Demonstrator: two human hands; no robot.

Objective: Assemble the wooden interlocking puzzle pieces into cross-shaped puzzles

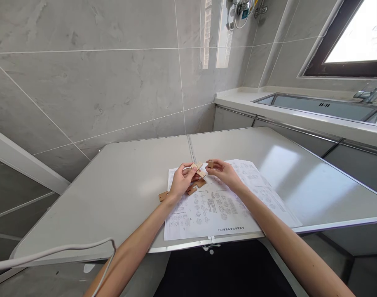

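Note:
My left hand (184,178) is closed around a few interlocked wooden puzzle pieces (199,168), held just above a printed sheet. To its right, my right hand (223,171) pinches a single small wooden puzzle piece (211,164) between thumb and fingers. A short gap separates the two hands. Below the left hand, notched wooden pieces (200,183) lie on the instruction sheet (237,225), which is covered in small line diagrams. Another wooden piece (162,196) rests on the table by my left wrist, partly hidden by it.
The pale folding table (129,173) has a seam down its middle. A white cable (67,247) crosses at the lower left over my left forearm. Behind stands a grey tiled wall (114,90); at the right are a counter with a sink (318,105) and a window.

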